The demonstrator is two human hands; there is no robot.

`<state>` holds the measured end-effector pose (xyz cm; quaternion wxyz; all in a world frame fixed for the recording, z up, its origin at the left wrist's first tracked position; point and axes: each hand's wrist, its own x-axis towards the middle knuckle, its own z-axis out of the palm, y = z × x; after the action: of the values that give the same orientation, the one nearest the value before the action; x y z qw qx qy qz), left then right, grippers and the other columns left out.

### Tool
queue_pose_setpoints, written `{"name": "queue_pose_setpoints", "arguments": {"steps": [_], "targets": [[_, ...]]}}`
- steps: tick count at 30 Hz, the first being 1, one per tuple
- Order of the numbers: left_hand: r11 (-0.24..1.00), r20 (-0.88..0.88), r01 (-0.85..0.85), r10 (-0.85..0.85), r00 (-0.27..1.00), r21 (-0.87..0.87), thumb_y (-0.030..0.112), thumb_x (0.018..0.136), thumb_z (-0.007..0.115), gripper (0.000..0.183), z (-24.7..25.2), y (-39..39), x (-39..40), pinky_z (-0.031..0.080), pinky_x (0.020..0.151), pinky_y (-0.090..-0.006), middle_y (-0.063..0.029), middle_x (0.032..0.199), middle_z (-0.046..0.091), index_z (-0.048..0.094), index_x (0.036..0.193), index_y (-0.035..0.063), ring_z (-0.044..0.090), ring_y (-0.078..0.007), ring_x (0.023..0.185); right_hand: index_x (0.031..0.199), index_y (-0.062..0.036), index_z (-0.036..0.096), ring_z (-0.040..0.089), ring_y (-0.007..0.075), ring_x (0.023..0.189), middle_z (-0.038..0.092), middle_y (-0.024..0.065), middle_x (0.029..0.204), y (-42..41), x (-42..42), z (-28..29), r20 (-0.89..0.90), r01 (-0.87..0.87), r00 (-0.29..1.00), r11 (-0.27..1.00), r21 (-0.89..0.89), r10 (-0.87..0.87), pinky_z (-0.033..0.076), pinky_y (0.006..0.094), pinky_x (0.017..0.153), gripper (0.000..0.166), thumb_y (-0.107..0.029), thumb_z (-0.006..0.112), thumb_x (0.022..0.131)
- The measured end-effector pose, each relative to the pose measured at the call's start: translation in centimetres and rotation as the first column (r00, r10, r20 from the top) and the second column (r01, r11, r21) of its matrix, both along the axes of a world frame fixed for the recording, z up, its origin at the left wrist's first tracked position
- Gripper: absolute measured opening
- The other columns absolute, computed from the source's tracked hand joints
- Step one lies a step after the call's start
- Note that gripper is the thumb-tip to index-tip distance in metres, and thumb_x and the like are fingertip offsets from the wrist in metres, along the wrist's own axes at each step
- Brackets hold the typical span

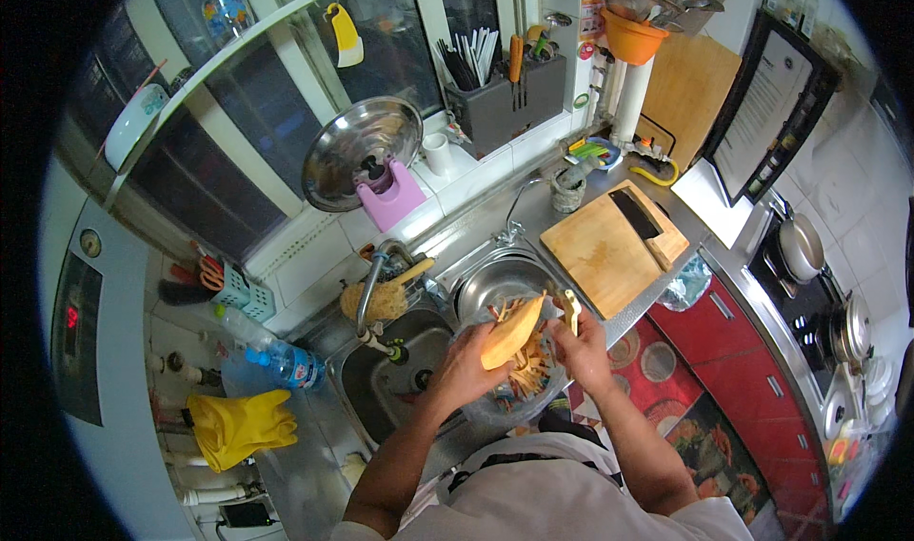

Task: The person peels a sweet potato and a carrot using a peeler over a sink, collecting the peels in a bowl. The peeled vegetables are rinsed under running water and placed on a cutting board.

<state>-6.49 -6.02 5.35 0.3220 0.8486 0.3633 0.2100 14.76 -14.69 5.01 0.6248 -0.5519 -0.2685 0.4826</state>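
In the head view my left hand (473,370) grips a long, pale orange peeled root vegetable (513,332), its tapered end pointing up and right. My right hand (582,345) is closed around a hand peeler with a pale handle (572,312), just right of the vegetable's tip. Beneath both hands, a clear plastic bag (493,411) holds a heap of peelings (530,370). Behind the bag lies the round steel sink basin (500,284). My fingers hide part of the peeler.
A wooden cutting board (600,255) lies on the steel counter to the right. The square sink (378,370), with its faucet (368,298), is at the left. Beyond it are a blue-capped water bottle (296,366) and yellow rubber gloves (239,427). A stone mortar (568,195) stands behind the board.
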Motion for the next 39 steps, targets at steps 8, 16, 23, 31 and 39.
{"name": "queue_pose_setpoints", "arguments": {"steps": [8, 16, 23, 31, 39], "targets": [[0.974, -0.258, 0.079, -0.022, 0.966, 0.214, 0.021, 0.074, 0.083, 0.071, 2.8, -0.6, -1.5, 0.055, 0.086, -0.0459, -0.0160, 0.111, 0.062, 0.052, 0.137, 0.0101, 0.066, -0.0370, 0.102, 0.099, -0.0035, 0.067, 0.049, 0.0050, 0.050, 0.069, 0.0014, 0.077, 1.8, 3.3, 0.8, 0.240, -0.201, 0.947, 0.977, -0.067, 0.211, 0.038, 0.0228, 0.045, 0.016, -0.019, 0.069, 0.098], [0.902, -0.383, 0.146, 0.024, 0.924, 0.407, 0.021, 0.071, 0.085, 0.079, 3.7, -1.6, -2.4, 0.054, 0.083, -0.0415, -0.0102, 0.108, 0.057, 0.049, 0.140, 0.0086, 0.063, -0.0307, 0.102, 0.079, -0.0061, 0.061, 0.048, 0.0064, 0.048, 0.060, -0.0004, 0.064, 2.2, 1.2, 1.3, 0.231, -0.231, 0.934, 0.953, -0.194, 0.273, 0.037, 0.0253, 0.044, 0.035, -0.033, 0.063, 0.102], [0.934, -0.258, 0.053, 0.043, 0.965, 0.354, 0.018, 0.070, 0.084, 0.075, 2.9, -2.1, -2.7, 0.054, 0.085, -0.0449, -0.0133, 0.112, 0.061, 0.052, 0.137, 0.0084, 0.065, -0.0352, 0.101, 0.076, -0.0072, 0.055, 0.047, 0.0119, 0.045, 0.055, 0.0024, 0.061, 2.6, -0.3, 1.0, -0.199, -0.268, 0.947, 0.962, -0.051, 0.253, 0.036, 0.0286, 0.043, 0.038, -0.028, 0.053, 0.107], [0.987, -0.134, -0.079, 0.098, 0.986, 0.139, 0.018, 0.075, 0.083, 0.069, 1.3, -2.4, -2.9, 0.055, 0.088, -0.0492, -0.0195, 0.121, 0.063, 0.053, 0.136, 0.0050, 0.065, -0.0427, 0.107, 0.081, -0.0084, 0.051, 0.041, 0.0115, 0.044, 0.049, 0.0013, 0.060, 3.4, -2.0, 1.1, -0.501, -0.227, 0.845, 0.974, -0.019, 0.187, 0.035, 0.0276, 0.042, 0.033, -0.028, 0.054, 0.107], [0.992, 0.013, -0.115, 0.114, 0.993, 0.046, 0.020, 0.077, 0.084, 0.065, 0.1, -2.0, -4.1, 0.055, 0.090, -0.0458, -0.0205, 0.120, 0.067, 0.056, 0.133, 0.0036, 0.067, -0.0403, 0.109, 0.090, -0.0070, 0.058, 0.041, 0.0084, 0.048, 0.057, 0.0032, 0.072, 2.8, -2.2, -1.0, -0.381, -0.324, 0.878, 0.945, -0.031, 0.289, 0.033, 0.0243, 0.042, 0.023, -0.023, 0.054, 0.106]]}}
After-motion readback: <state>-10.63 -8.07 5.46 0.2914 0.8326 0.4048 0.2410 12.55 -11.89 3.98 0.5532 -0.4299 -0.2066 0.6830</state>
